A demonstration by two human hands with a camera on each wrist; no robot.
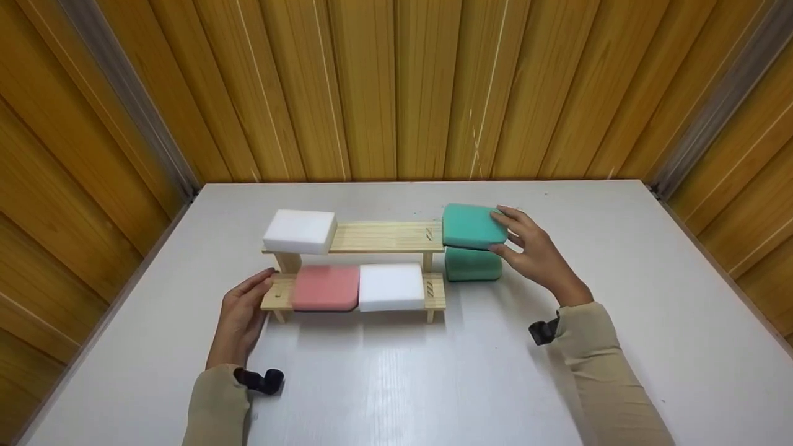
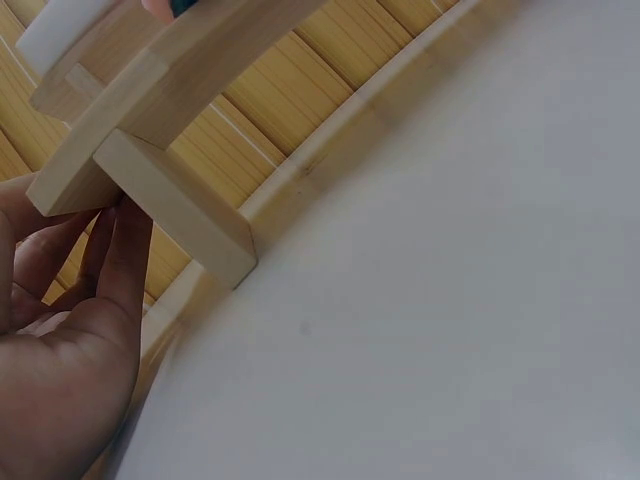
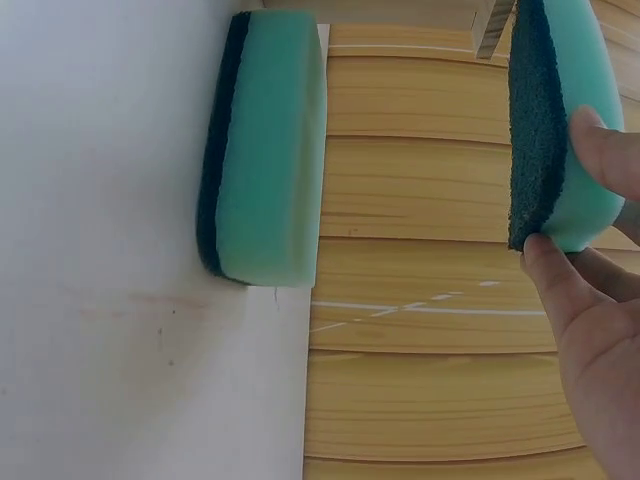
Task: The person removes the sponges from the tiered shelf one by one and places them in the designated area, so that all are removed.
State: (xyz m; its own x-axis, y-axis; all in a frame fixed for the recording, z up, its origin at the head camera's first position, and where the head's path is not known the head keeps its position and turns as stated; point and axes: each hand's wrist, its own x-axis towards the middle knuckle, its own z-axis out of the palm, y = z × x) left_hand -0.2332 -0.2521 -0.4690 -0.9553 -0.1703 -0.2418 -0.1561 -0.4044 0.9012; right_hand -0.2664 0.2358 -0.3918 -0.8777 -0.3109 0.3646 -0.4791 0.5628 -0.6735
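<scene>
A two-tier wooden rack (image 1: 384, 236) stands on the table. My left hand (image 1: 240, 313) holds the left end of its lower shelf (image 2: 100, 135), fingers beneath the board in the left wrist view. My right hand (image 1: 536, 255) pinches a green sponge (image 1: 472, 226) with a dark scouring side down, at the upper shelf's right end. Under it, a second green sponge (image 1: 473, 265) lies on the table, apart from the held one in the right wrist view (image 3: 265, 150). A white sponge (image 1: 302, 229) sits on the upper shelf's left; a pink sponge (image 1: 326, 287) and white sponge (image 1: 391, 287) sit side by side below.
The white table (image 1: 396, 384) extends around the rack. Wood-patterned panels (image 1: 372, 87) rise behind the table and at both sides, with grey metal posts (image 1: 133, 93) at the corners.
</scene>
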